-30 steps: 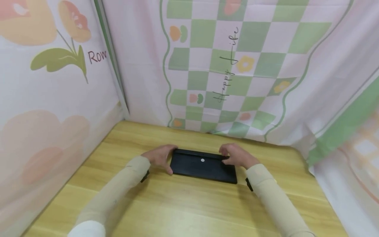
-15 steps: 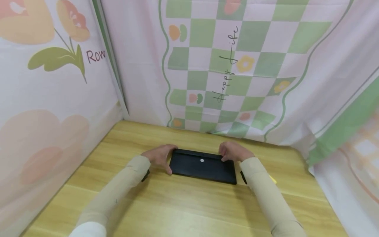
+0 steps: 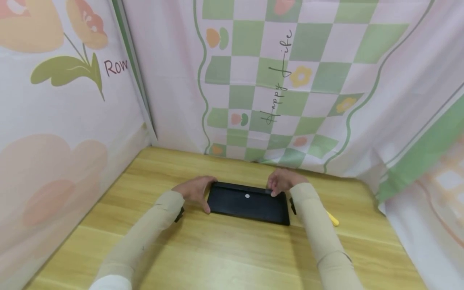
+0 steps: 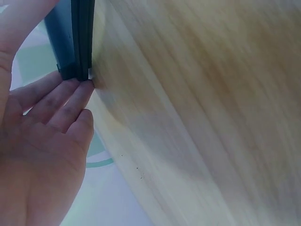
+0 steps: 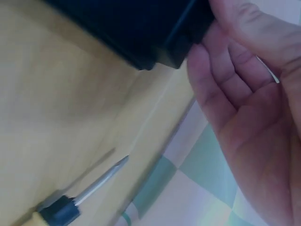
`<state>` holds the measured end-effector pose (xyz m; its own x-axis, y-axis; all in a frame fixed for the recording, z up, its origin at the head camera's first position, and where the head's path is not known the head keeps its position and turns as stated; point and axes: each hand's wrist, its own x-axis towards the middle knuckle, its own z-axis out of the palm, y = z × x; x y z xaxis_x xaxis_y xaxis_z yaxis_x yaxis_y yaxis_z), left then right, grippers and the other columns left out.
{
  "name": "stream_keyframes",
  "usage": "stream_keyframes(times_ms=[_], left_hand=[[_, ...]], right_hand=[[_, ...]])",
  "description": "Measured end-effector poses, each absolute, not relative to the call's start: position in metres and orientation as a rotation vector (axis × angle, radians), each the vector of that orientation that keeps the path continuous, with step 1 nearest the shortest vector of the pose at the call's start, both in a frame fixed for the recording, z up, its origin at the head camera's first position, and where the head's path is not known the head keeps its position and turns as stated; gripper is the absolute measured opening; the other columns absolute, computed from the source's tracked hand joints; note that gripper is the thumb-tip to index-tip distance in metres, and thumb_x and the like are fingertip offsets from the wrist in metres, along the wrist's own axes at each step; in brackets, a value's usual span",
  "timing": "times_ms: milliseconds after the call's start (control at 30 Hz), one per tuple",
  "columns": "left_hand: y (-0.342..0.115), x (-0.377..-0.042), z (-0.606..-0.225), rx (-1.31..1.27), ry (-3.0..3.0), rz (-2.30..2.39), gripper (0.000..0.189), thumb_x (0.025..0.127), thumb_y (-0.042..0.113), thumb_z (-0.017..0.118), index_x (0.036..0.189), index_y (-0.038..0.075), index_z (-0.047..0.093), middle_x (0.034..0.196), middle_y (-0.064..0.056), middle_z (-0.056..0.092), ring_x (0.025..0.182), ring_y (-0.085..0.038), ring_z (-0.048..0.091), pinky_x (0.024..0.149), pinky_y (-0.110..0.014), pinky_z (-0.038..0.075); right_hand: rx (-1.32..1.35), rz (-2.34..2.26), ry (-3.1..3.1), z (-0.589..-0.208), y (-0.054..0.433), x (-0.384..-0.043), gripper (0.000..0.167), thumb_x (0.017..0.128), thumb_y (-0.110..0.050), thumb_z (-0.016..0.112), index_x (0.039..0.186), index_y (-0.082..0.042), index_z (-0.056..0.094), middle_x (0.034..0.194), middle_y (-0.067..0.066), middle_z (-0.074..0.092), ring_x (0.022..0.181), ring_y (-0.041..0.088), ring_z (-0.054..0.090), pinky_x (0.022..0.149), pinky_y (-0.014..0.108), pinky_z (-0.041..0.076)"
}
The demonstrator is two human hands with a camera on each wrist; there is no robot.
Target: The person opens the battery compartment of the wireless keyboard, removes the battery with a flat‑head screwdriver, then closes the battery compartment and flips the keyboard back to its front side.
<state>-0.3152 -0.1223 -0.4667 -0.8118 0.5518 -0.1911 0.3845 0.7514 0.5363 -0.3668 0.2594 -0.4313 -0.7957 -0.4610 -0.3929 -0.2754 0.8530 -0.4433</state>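
While the left hand (image 3: 195,191), fingers outstretched, braces one end of a flat black case (image 3: 250,207) on the wooden table (image 3: 217,249), the right hand (image 3: 284,181) pinches its far rim (image 3: 239,187) near the other end, work likely best done with even, gentle pressure.

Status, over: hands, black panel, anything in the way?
Left hand touching left end of black panel. Right hand pinching its far edge. Screwdriver nearby, apparently not in the way.

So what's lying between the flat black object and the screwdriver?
The stretch is bare: in the right wrist view, only wooden tabletop, partly shaded, shows between the flat black object and the tip of the screwdriver.
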Motion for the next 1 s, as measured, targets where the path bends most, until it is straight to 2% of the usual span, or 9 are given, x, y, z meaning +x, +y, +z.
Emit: stream_keyframes(times_ms=[267,367,500,733,1000], left_hand=[[-0.123,-0.316,-0.468,0.742,2.62,0.678,0.123,0.064,0.035,0.104,0.163,0.007,0.036,0.17,-0.013,0.038,0.157,-0.034,0.036,0.131,-0.05,0.033],[-0.123,-0.315,-0.468,0.747,2.628,0.671,0.123,0.064,0.035,0.104,0.163,0.007,0.036,0.17,-0.013,0.038,0.157,-0.034,0.037,0.131,-0.049,0.033],[-0.122,-0.315,-0.466,0.747,2.625,0.662,0.123,0.064,0.035,0.104,0.163,0.007,0.036,0.17,-0.014,0.037,0.157,-0.034,0.037,0.131,-0.049,0.033],[-0.12,-0.316,-0.462,0.712,2.623,0.665,0.123,0.065,0.034,0.104,0.164,0.008,0.035,0.171,-0.013,0.036,0.158,-0.034,0.035,0.131,-0.05,0.033],[-0.118,-0.315,-0.464,0.695,2.614,0.641,0.124,0.065,0.035,0.103,0.164,0.01,0.034,0.172,-0.012,0.035,0.159,-0.033,0.034,0.131,-0.05,0.032]], right_hand=[[-0.713,-0.505,2.704,-0.441,0.273,-0.349,0.017,0.088,-0.019,0.087,0.102,-0.012,0.08,0.103,0.004,0.079,0.095,0.021,0.072,0.084,0.04,0.063],[-0.845,-0.495,2.773,-0.443,0.276,-0.34,0.015,0.091,-0.017,0.084,0.104,-0.009,0.083,0.104,0.008,0.081,0.097,0.025,0.075,0.085,0.043,0.065],[-0.981,-0.5,2.856,-0.443,0.277,-0.33,0.009,0.093,-0.01,0.08,0.101,-0.006,0.083,0.1,0.01,0.081,0.092,0.026,0.076,0.081,0.042,0.065],[-0.934,-0.625,2.887,-0.442,0.276,-0.326,0.009,0.097,-0.002,0.074,0.094,-0.008,0.08,0.092,0.007,0.08,0.089,0.023,0.077,0.078,0.039,0.065],[-0.779,-0.631,2.93,-0.442,0.285,-0.331,0.009,0.1,-0.002,0.068,0.098,-0.005,0.077,0.096,0.01,0.079,0.094,0.029,0.075,0.087,0.048,0.064]])
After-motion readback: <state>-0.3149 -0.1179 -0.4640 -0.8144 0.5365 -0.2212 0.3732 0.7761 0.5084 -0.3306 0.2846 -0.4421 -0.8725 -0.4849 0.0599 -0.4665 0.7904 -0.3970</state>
